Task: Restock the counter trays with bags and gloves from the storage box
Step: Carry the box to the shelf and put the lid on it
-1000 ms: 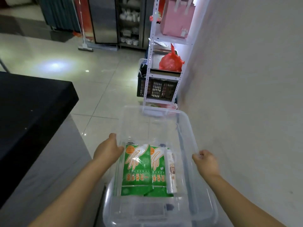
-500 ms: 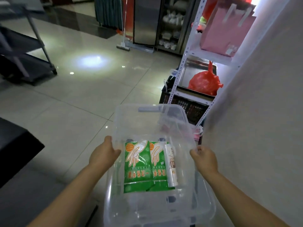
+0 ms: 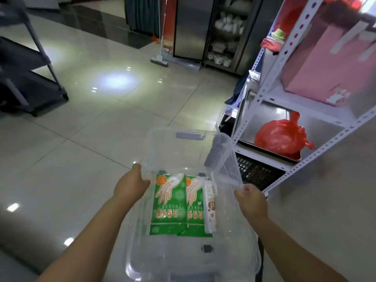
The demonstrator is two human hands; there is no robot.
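A clear plastic storage box (image 3: 183, 143) hangs in front of me above the tiled floor. My left hand (image 3: 130, 185) grips its left rim and my right hand (image 3: 251, 201) grips its right rim. Inside on the bottom lie two green glove packets (image 3: 168, 206) side by side, printed with white hand outlines. A white roll of bags (image 3: 210, 208) lies against the right packet.
A white metal shelf rack (image 3: 289, 110) stands at right against a pale wall, holding a red plastic bag (image 3: 280, 137) on a steel tray, a pink paper bag (image 3: 329, 60) above, and a black crate (image 3: 256, 171) below. A dark trolley (image 3: 26, 78) stands far left. A mop (image 3: 160, 58) leans at the back.
The view has swung left and forward with the box: the black counter has left the frame, the shelf rack is nearer on the right, and the trolley came into view. Both hands keep their grip.
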